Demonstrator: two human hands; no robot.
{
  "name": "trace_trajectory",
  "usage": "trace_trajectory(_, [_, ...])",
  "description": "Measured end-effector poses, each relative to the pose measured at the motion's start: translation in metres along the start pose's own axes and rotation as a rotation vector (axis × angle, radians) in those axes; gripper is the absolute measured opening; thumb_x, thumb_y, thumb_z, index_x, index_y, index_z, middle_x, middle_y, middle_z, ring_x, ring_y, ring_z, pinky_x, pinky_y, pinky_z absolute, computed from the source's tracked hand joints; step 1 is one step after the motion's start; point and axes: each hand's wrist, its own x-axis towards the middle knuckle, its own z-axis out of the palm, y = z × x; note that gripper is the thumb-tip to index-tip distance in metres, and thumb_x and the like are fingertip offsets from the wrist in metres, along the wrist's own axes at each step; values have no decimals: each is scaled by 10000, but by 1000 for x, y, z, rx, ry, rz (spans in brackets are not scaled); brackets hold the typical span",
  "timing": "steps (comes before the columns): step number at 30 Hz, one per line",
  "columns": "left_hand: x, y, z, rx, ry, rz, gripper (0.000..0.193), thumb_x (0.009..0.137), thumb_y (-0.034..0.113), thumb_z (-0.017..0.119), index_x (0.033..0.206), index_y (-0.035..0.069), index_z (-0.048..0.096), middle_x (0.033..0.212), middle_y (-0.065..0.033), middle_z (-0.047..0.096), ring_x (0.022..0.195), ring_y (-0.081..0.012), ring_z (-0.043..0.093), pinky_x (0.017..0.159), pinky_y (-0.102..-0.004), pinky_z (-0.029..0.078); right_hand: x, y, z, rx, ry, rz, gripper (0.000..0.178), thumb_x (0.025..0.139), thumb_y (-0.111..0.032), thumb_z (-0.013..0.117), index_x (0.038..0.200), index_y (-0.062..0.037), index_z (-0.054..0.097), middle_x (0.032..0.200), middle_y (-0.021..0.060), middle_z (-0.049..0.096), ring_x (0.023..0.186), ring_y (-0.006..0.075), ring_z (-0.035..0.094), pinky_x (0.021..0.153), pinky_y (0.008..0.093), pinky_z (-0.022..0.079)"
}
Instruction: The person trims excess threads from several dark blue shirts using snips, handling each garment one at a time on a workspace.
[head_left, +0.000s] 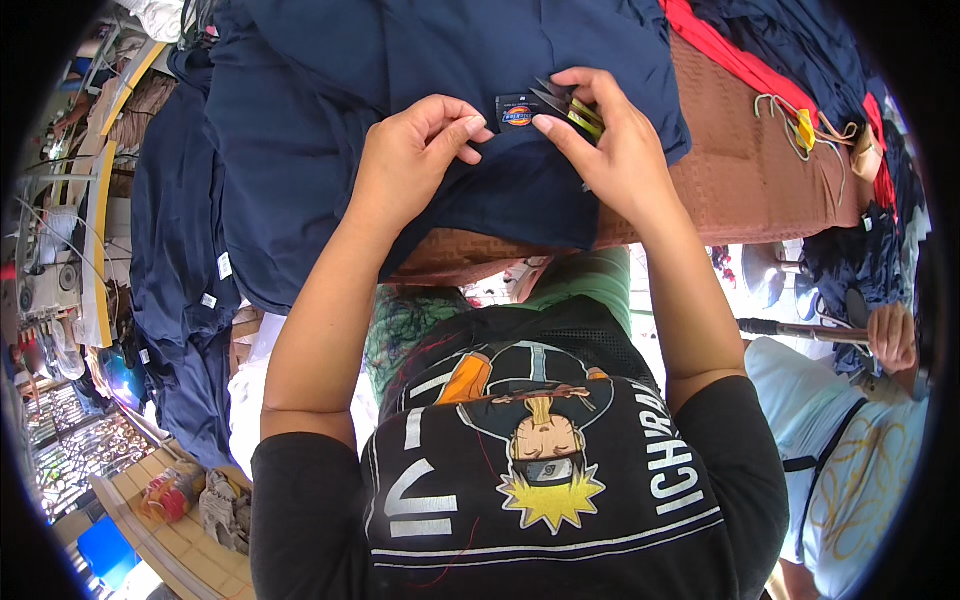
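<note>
Dark navy garments (330,60) lie spread over the table in front of me. On the top one sits a small woven label (517,113) with a coloured oval emblem. To the left of the label, my left hand (405,160) is closed in a pinch just above the fabric; whatever its fingertips hold is too small to make out. My right hand (625,150) grips thread snips (583,118) with yellow-green handles. Their dark pointed blades reach leftward, close to the label's right edge, and appear parted.
Brown patterned cloth (740,150) covers the table. A red strap (735,55) and tangled cords with a yellow piece (805,130) lie at right. More navy garments (180,260) hang at left. Another person's hand (890,337) rests by a metal pole (800,330).
</note>
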Motion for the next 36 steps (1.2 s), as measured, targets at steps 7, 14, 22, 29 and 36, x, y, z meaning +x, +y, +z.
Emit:
trace_trajectory(7, [-4, 0, 2, 10, 24, 37, 199, 963, 191, 599, 1003, 0, 632, 891, -52, 707, 738, -84, 644, 715, -211, 502, -13, -21, -5, -54, -137, -148, 192, 820, -197, 700, 953, -90, 612, 879, 70, 604, 775, 300, 628, 641, 390, 505])
trace_trajectory(14, [-11, 14, -5, 315, 50, 483, 166, 925, 146, 619, 855, 5, 670, 860, -108, 676, 822, -146, 636, 738, -267, 482, -11, -25, -5, -151, -160, -230, 162, 811, -180, 705, 909, -80, 624, 845, 62, 614, 765, 301, 627, 627, 392, 500])
trace_trajectory(22, [-15, 53, -16, 253, -164, 410, 203, 836, 208, 698, 917, 24, 672, 941, -76, 650, 835, -171, 604, 757, -299, 461, 3, 8, -52, 241, 83, 238, 212, 837, -187, 743, 965, -43, 655, 878, 48, 663, 796, 124, 611, 728, 261, 494])
trace_trajectory(29, [2, 3, 30, 313, 124, 189, 210, 827, 143, 739, 1007, 45, 695, 902, -22, 707, 762, -79, 625, 707, -232, 488, -17, 23, -11, 405, -81, 233, 137, 879, -82, 678, 1009, -43, 704, 923, 29, 642, 872, 109, 594, 808, 240, 461])
trace_trajectory(36, [-6, -1, 30, 138, 153, 169, 130, 854, 127, 700, 964, 57, 709, 826, -51, 714, 733, -105, 649, 675, -235, 490, -10, 13, -2, 390, -245, 152, 168, 855, -78, 704, 1021, -51, 706, 848, 4, 600, 802, 88, 563, 731, 236, 445])
